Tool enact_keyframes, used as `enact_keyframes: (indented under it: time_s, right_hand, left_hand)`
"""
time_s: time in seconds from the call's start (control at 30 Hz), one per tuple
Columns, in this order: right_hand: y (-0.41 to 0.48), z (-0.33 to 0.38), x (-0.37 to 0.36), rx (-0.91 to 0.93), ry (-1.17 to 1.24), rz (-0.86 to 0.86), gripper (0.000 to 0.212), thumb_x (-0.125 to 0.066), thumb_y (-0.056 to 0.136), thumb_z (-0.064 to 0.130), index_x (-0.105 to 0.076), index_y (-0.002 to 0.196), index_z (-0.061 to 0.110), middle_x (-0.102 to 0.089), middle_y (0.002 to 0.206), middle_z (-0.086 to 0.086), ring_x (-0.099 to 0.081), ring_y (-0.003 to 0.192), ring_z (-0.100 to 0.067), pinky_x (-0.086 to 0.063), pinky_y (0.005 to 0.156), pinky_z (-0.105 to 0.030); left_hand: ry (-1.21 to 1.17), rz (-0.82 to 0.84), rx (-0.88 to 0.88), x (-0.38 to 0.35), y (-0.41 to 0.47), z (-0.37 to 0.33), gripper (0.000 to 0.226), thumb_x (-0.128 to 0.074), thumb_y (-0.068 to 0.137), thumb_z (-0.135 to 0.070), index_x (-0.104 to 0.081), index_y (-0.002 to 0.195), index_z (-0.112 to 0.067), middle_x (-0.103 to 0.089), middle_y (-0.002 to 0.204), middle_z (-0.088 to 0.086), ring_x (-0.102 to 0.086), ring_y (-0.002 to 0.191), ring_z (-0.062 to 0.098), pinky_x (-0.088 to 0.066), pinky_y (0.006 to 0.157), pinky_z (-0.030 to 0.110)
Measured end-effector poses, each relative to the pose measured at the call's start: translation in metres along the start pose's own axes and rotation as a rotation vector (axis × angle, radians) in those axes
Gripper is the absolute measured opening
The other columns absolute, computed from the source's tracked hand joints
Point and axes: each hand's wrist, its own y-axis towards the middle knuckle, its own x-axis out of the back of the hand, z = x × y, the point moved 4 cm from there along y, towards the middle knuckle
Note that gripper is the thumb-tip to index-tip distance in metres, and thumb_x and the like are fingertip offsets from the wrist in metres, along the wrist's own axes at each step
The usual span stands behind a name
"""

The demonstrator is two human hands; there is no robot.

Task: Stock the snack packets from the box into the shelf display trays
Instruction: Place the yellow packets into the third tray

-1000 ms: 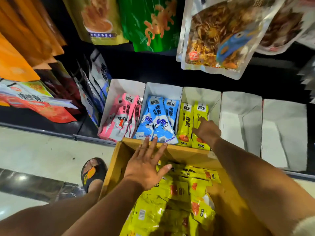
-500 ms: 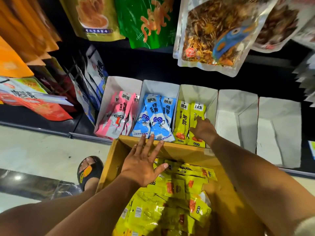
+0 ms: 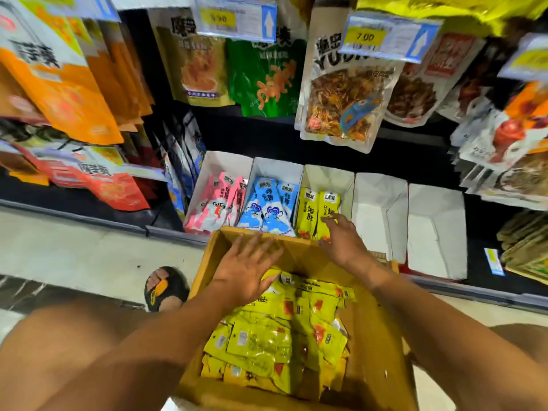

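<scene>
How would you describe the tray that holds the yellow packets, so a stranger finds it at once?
Look at the row of five white cardboard trays on the bottom shelf. It is the middle tray, right of the blue packets, and the only one holding yellow packets.

Five white display trays (image 3: 381,203) line the shelf: one with pink packets (image 3: 216,203) at eleven o'clock, one with blue packets (image 3: 267,206), one with two upright yellow packets (image 3: 318,209) at twelve, two bare. One cardboard box (image 3: 382,336) holds many yellow packets, too jumbled to count. Two price tags (image 3: 388,38) hang above.
</scene>
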Motion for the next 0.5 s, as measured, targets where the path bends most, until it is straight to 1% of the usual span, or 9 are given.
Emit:
enact_keyframes:
  time_s: [0.1,0.13,0.23,0.27,0.3,0.33,0.4,0.43,0.5]
  right_hand:
    - [-0.040,0.006,-0.001,0.068,-0.037,-0.030,0.062,-0.067,0.093,0.032,-0.042,0.148,0.022,-0.029,0.159,-0.011,-0.030,0.144,-0.037,-0.035,0.114,-0.046]
    - [-0.052,0.006,-0.005,0.085,-0.032,-0.033,0.062,-0.068,0.091,0.031,-0.044,0.147,0.021,-0.032,0.157,-0.012,-0.033,0.142,-0.037,-0.036,0.114,-0.047]
    - [-0.086,0.003,-0.028,0.093,-0.023,0.015,0.065,-0.069,0.090,0.035,-0.043,0.148,0.020,-0.037,0.154,-0.012,-0.036,0.140,-0.037,-0.036,0.114,-0.046]
    - [-0.096,0.001,-0.038,0.086,-0.027,0.043,0.066,-0.069,0.090,0.036,-0.043,0.148,0.020,-0.037,0.153,-0.013,-0.037,0.138,-0.036,-0.037,0.114,-0.045]
    - [-0.105,-0.002,-0.049,0.075,-0.028,0.070,0.067,-0.069,0.090,0.036,-0.042,0.148,0.020,-0.037,0.152,-0.013,-0.038,0.137,-0.036,-0.038,0.113,-0.044]
    - [-0.115,-0.004,-0.060,0.065,-0.024,0.098,0.066,-0.069,0.089,0.035,-0.042,0.148,0.020,-0.038,0.151,-0.013,-0.039,0.136,-0.037,-0.038,0.112,-0.043]
    - [-0.134,-0.007,-0.082,0.048,-0.020,0.159,0.066,-0.069,0.089,0.034,-0.042,0.147,0.019,-0.039,0.149,-0.013,-0.041,0.134,-0.038,-0.037,0.112,-0.042]
    - [-0.142,-0.008,-0.094,0.045,-0.030,0.198,0.066,-0.069,0.089,0.033,-0.042,0.148,0.018,-0.038,0.150,-0.013,-0.041,0.135,-0.038,-0.036,0.112,-0.041]
    - [-0.156,-0.008,-0.118,0.047,-0.056,0.291,0.067,-0.068,0.089,0.033,-0.040,0.149,0.021,-0.038,0.151,-0.012,-0.040,0.136,-0.036,-0.036,0.112,-0.042]
  left_hand:
    - [0.030,0.016,0.007,-0.001,-0.031,-0.006,0.068,-0.012,0.102,-0.062,0.003,0.163,-0.036,0.014,0.168,0.000,0.015,0.157,0.031,0.003,0.125,0.058]
    - [0.000,0.006,0.030,-0.005,-0.043,-0.010,0.068,-0.013,0.102,-0.062,0.000,0.163,-0.035,0.011,0.168,0.000,0.012,0.158,0.031,0.000,0.125,0.058]
    - [-0.118,0.027,0.117,-0.029,-0.080,-0.028,0.068,-0.021,0.101,-0.063,-0.024,0.162,-0.034,-0.021,0.169,0.002,-0.015,0.157,0.030,-0.021,0.123,0.058]
    - [-0.154,0.044,0.145,-0.041,-0.092,-0.035,0.066,-0.022,0.101,-0.063,-0.028,0.160,-0.034,-0.028,0.167,0.003,-0.020,0.156,0.030,-0.026,0.122,0.058]
    - [-0.182,0.062,0.164,-0.053,-0.104,-0.041,0.066,-0.022,0.101,-0.063,-0.029,0.160,-0.035,-0.030,0.167,0.003,-0.020,0.156,0.030,-0.028,0.121,0.058]
    - [-0.213,0.085,0.180,-0.065,-0.115,-0.047,0.067,-0.019,0.101,-0.064,-0.026,0.161,-0.035,-0.025,0.168,0.003,-0.015,0.157,0.029,-0.025,0.123,0.057]
    - [-0.270,0.140,0.222,-0.084,-0.135,-0.058,0.072,-0.005,0.098,-0.070,-0.012,0.163,-0.038,-0.003,0.171,-0.001,0.005,0.158,0.027,-0.007,0.127,0.053]
    - [-0.307,0.161,0.248,-0.091,-0.143,-0.063,0.079,0.004,0.092,-0.073,-0.009,0.163,-0.039,0.005,0.170,-0.004,0.011,0.158,0.025,0.001,0.127,0.050]
    - [-0.383,0.180,0.305,-0.098,-0.152,-0.070,0.091,0.014,0.083,-0.077,-0.011,0.163,-0.040,0.005,0.172,-0.006,0.012,0.158,0.022,0.006,0.126,0.047]
